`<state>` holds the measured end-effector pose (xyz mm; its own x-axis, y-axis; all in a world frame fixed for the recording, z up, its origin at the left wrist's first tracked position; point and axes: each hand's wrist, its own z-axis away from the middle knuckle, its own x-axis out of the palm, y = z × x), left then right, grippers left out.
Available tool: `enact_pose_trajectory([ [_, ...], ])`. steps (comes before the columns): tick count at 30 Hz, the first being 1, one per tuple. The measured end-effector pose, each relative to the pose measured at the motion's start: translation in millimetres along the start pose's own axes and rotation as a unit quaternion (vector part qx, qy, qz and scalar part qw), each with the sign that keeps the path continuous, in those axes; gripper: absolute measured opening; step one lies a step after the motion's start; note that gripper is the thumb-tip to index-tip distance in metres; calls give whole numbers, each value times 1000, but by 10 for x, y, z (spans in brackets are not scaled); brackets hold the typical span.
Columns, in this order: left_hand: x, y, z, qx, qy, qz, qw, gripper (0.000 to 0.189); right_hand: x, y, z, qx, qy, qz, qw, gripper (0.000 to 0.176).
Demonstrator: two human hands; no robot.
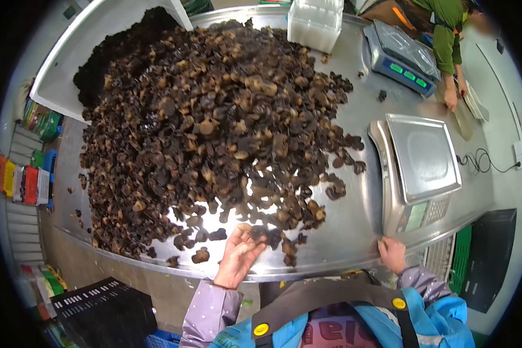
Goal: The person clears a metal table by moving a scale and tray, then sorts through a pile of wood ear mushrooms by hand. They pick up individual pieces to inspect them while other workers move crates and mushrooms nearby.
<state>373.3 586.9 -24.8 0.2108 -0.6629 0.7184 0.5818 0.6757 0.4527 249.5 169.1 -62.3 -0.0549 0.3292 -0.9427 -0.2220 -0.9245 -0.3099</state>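
A large heap of dark brown mushrooms (197, 116) spreads over the metal table (354, 232). At the heap's near edge, my left hand (238, 258) has its thumb and fingers closed on a dark mushroom (257, 233). Several loose mushrooms lie beside it on the metal, one of them a lighter brown mushroom (200, 255). My right hand (393, 255) rests on the table's front edge, fingers curled over it, just below the near weighing scale (426, 156). The scale's metal pan bears nothing.
A white tub (55, 87) lies tilted behind the heap. A translucent plastic container (314, 26) and a second scale (403, 55) with lit green displays stand farther back. Another person's hands (453, 95) work at the far right. Black crates (104, 310) stand on the floor at lower left.
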Motion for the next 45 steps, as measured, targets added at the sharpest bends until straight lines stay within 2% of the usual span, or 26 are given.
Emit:
enact_pose_trajectory([
  [2, -102, -170, 154, -19, -12, 40, 999, 26, -13, -44, 13, 2, -3, 0, 1000, 20],
  [4, -165, -301, 274, -44, -12, 82, 996, 23, 4, -210, -51, 10, -84, -104, 991, 18],
  [5, -184, -348, 324, -68, -14, 120, 990, 21, 1, -340, -102, 10, -85, -103, 991, 18],
  [7, -164, -443, 396, -62, 15, 98, 993, 17, -42, -682, -250, -47, -229, -236, 943, 14],
  [9, -206, -519, 442, -69, 40, 124, 989, 16, -74, -1025, -548, -157, -153, -221, 950, 10],
  [11, -174, -521, 470, -61, 50, 114, 990, 15, -121, -1302, -1042, -198, -110, -195, 954, 13],
  [13, -163, -525, 487, -62, 49, 122, 989, 17, -122, -1553, -1539, -235, -43, -138, 961, 22],
  [15, -154, -516, 496, -55, 68, 108, 990, 17, -34, -1762, -1952, -264, -23, -111, 958, 36],
  [18, -218, -517, 512, -60, 65, 125, 988, 14, 327, -2044, -2129, -246, -29, 8, 969, 57],
  [21, -252, -486, 503, -63, 50, 140, 987, 14, 204, -2234, -1735, -346, -120, 17, 930, 56],
  [23, -240, -440, 495, -59, 74, 129, 987, 17, 239, -2016, -1476, -416, -144, -16, 898, 54],
  [25, -292, -402, 457, -66, 54, 146, 986, 15, 68, -1835, -1273, -442, -148, -23, 884, 53],
  [27, -273, -327, 424, -71, 57, 99, 991, 17, -88, -1614, -1270, -420, -180, 31, 889, 50],
  [29, -289, -262, 388, -86, 51, 95, 991, 17, -174, -1383, -1368, -351, -167, 40, 920, 47],
  [30, -281, -224, 367, -92, 50, 84, 991, 16, -167, -1291, -1428, -329, -114, 23, 937, 44],
  [33, -343, -186, 311, -107, 47, 75, 990, 14, -290, -1317, -1700, -245, -83, 38, 965, 36],
  [36, -375, -182, 291, -110, 50, 64, 991, 14, -276, -1303, -2110, -246, -14, -103, 964, 33],
  [41, -259, -207, 339, -79, 96, 62, 990, 14, -412, -1412, -2730, -110, -38, -192, 974, 31],
  [43, -275, -266, 364, -74, 95, 66, 991, 15, -186, -1260, -2844, -126, -18, -179, 976, 37],
  [45, -230, -305, 365, -83, 113, 50, 989, 16, -4, -1191, -2766, -207, 67, -10, 976, 38],
])
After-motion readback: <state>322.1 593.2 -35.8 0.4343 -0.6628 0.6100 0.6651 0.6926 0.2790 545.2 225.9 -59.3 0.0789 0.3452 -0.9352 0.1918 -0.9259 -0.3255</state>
